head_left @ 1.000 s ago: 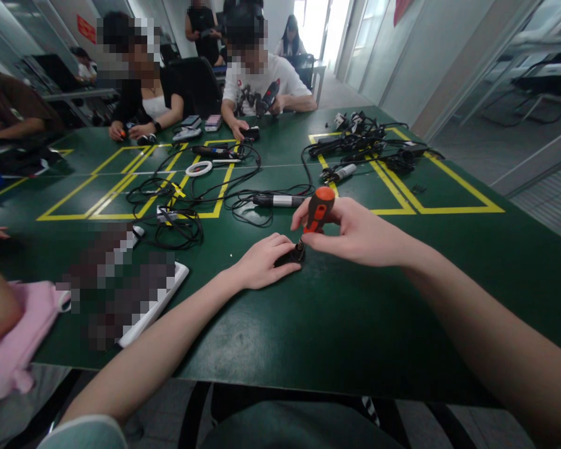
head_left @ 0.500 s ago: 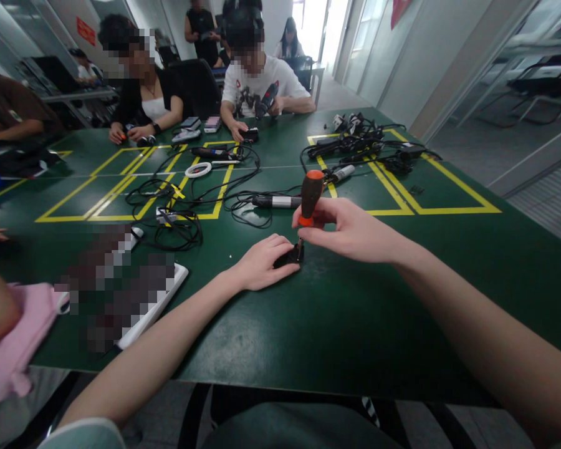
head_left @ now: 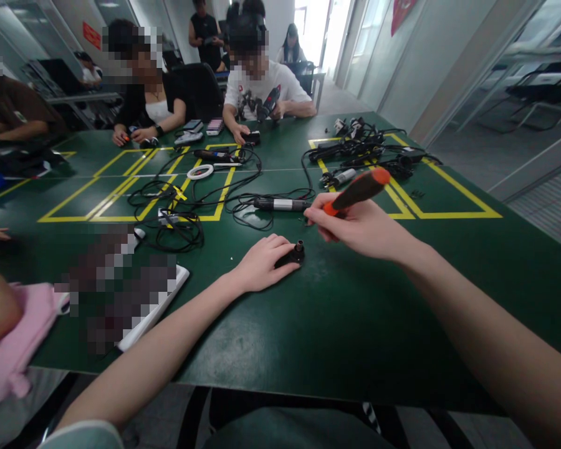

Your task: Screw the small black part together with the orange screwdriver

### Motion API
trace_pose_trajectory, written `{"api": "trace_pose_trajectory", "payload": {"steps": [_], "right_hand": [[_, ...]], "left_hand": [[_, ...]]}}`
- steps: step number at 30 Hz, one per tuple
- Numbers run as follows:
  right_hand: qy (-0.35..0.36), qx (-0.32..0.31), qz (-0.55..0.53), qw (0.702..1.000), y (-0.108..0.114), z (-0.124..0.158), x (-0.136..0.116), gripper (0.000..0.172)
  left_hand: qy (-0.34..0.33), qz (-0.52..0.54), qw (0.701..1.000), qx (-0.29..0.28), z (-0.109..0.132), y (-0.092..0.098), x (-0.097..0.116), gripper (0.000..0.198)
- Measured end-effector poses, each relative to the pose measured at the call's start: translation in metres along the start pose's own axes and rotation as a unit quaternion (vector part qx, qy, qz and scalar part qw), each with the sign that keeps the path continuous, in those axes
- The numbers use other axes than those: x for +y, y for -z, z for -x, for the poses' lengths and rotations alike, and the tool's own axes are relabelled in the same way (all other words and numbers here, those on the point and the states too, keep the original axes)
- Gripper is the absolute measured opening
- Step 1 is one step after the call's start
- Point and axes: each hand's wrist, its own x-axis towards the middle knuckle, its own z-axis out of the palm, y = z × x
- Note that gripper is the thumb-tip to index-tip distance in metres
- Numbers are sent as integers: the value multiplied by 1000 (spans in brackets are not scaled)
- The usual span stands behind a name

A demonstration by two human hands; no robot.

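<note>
Orange-and-black screwdriver (head_left: pixel 361 191) tilts, butt end up and right, apart from small black part (head_left: pixel 295 256). Part lies partly covered, short cylinder (head_left: pixel 300 246) upright at exposed end.

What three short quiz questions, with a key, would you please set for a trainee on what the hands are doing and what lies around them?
1. Multiple choice: what does the right hand hold?
a) a white ring
b) a screwdriver with an orange and dark handle
c) a black cable

2. Fill in the blank: the tape lines on the green table are ____.

3. True or false: the screwdriver's tip is inside the dark part at the left hand.

Key:
1. b
2. yellow
3. False; the tip is apart from the dark part, which the left hand holds on the table.
</note>
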Motion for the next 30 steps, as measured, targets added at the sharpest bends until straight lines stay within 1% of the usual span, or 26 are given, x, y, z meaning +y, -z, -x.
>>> {"api": "trace_pose_trajectory", "payload": {"steps": [2,3,5,6,9,10,12,13,15,19,21,23,26,28,30], "right_hand": [[2,30,14,999,1,-2,7,30],[22,48,64,997,1,-3,12,27],[44,42,207,976,2,-2,25,18],[45,43,253,965,2,0,32,16],[11,-4,321,947,-2,14,53,12],[-6,-16,343,939,-5,21,59,13],[-37,-48,372,926,-12,33,69,22],[-47,-62,376,924,-17,38,73,24],[-61,-71,360,928,-25,44,77,28],[-72,-79,337,936,-35,44,74,39],[-72,-74,328,939,-37,43,71,42],[-65,-60,316,944,-39,43,69,38],[-22,-9,270,962,-42,44,71,33],[35,29,217,975,-46,43,74,33],[90,52,162,981,-51,39,76,32]], "left_hand": [[4,-2,1000,13,0,-1,-1,35],[6,0,1000,24,0,-1,-1,39],[5,11,999,49,1,-1,-1,50],[4,19,998,62,2,-1,0,54],[0,45,995,94,3,0,3,52],[0,50,993,104,3,0,4,51],[-1,54,991,120,3,-1,6,51],[-4,52,991,127,3,-1,7,51],[-16,40,989,140,2,-2,7,47],[-50,9,984,170,1,-4,5,32],[-58,-14,982,180,1,-4,3,34],[-67,-40,980,184,1,-3,1,40],[-91,-76,976,182,1,-1,-1,43],[-105,-95,974,178,1,1,-1,43],[-111,-104,972,179,1,3,-2,46]]}}
